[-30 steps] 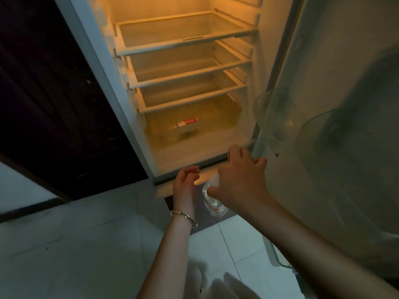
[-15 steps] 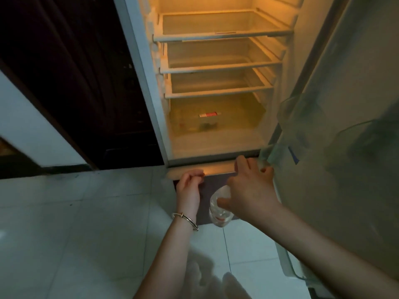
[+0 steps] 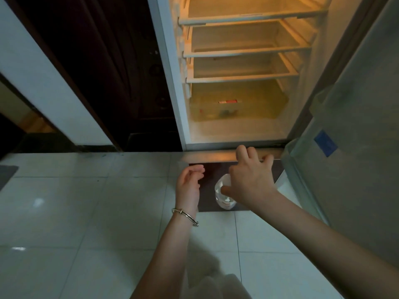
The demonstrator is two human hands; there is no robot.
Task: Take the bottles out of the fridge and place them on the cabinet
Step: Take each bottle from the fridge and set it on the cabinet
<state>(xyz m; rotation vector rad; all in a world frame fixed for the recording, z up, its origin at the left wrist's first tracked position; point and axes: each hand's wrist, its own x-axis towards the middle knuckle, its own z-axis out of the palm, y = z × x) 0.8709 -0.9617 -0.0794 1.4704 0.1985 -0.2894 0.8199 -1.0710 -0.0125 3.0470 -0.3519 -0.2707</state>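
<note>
Hidden: the right hand (image 3: 250,182) covers most of the clear bottle (image 3: 223,196). The cap cannot be made out.
Right grip: clenched round the clear bottle, thumb across its side.
Bottle place: under the grip, held above the floor (image 3: 90,212), just short of the open fridge (image 3: 170,87).
Bottle axis: seems to run from fingers toward wrist, much foreshortened. I can't tell which end leads.
Left grip: the left hand (image 3: 189,183) is released, fingers loosely curled, just left of the right grip, with a bracelet (image 3: 185,216) at the wrist.
Drawer (image 3: 265,108): beyond the grip, cloudy. A red-labelled bottle (image 3: 227,101) lies inside on its side, blurred.
Fridge door (image 3: 356,147): right of the grip, cut off by the frame.
</note>
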